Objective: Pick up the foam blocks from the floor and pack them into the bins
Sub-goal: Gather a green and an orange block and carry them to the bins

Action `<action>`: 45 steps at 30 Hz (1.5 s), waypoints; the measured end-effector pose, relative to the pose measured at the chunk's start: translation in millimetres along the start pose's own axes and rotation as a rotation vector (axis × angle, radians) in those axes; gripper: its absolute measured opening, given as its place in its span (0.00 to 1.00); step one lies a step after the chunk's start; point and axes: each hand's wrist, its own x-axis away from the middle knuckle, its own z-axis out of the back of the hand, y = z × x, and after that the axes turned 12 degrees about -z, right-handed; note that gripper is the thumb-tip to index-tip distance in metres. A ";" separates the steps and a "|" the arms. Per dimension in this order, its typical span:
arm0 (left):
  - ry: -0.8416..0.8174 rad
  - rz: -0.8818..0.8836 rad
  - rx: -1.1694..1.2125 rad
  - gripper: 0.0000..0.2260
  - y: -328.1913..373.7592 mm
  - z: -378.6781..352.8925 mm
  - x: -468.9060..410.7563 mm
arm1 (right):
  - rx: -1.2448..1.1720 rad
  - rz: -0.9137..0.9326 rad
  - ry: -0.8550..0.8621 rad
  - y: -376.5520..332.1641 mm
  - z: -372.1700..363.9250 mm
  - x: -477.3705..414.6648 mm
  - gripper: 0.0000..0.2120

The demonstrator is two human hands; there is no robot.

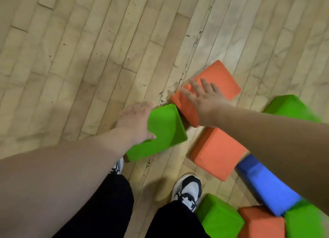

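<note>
Foam blocks [217,154] lie scattered on a pale wooden plank floor [89,50], mostly at the right and lower right of the view.

Left hand [135,123] grips a green block [165,129] near mid-frame. The thumb lies across its upper face and the fingers wrap over the far-left edge, clamped on the foam. This block sits tilted, its visible length running from near-left to far-right, with the far corner pointing at an orange block [219,81]. Cannot tell whether it is clear of the floor.

Right hand [203,102] is over that orange block, fingers straight and spread apart, palm at the block's near-left side. The hand is motion-blurred; contact cannot be confirmed. The orange block sits diagonal to the planks, one corner pointing away from the person; its long axis is unclear.

A second orange block [213,159] lies just below the right forearm, close to the green one. A blue block [263,186] beside it is plainly elongated, its axis running from upper left to lower right. More green and orange blocks cluster at the bottom right, and one green block [292,107] lies beyond the right arm.

White-and-black shoes [188,189] and black trousers [110,211] are at the bottom of the view.
</note>
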 end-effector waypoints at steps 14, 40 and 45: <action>-0.114 -0.019 0.128 0.49 -39.2 -37.0 -15.2 | 0.309 0.190 0.122 5.8 -5.9 -39.8 0.62; -0.253 -0.225 -0.050 0.44 192.5 169.9 257.2 | -1.027 -0.674 -0.229 75.8 75.2 426.4 0.45; -0.257 -0.471 -0.333 0.43 231.9 224.7 333.5 | -1.207 -0.906 -0.159 10.6 115.6 557.1 0.45</action>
